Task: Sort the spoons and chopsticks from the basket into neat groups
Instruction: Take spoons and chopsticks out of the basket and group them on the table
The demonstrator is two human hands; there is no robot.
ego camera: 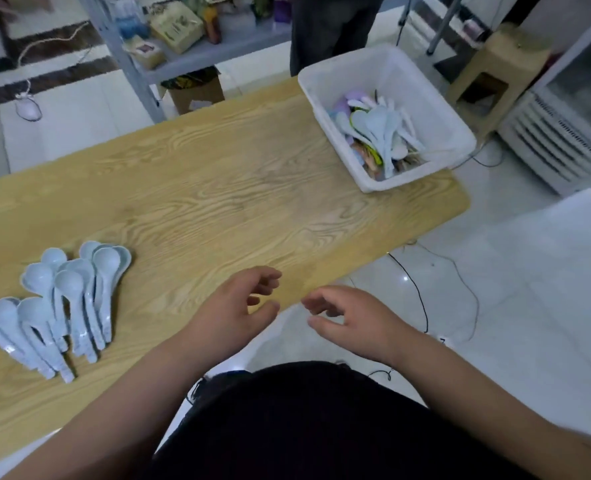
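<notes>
Wood-grain surface [218, 188] runs across the middle of the frame, and both hands hang at its near edge, low and centre. The left hand [238, 306] hovers just above the wood with its fingers loosely curled and nothing in them. The right hand [349, 320] mirrors it just beside, out past the edge and over the white floor [529, 271], fingers slack and equally bare; the two sets of fingertips face each other without touching. Over at the lower left, the sorted spoons [62, 299] lie in a tight pale blue cluster on the surface, bowls toward the top of the frame, handles fanning toward the near edge, several overlapping. Well apart from them, at the upper right, the white plastic basket [384, 74] sits on the far corner of the surface, and inside it a tangle of loose spoons [380, 129], pale blue, white and lilac, lies heaped over some coloured and brownish pieces too jumbled to name. Beyond the surface, at the top of the frame, a person in dark trousers [328, 26] stands next to a grey shelf [218, 46] stacked with boxes. Thin black cables [422, 299] trail over the floor right of the hands.
</notes>
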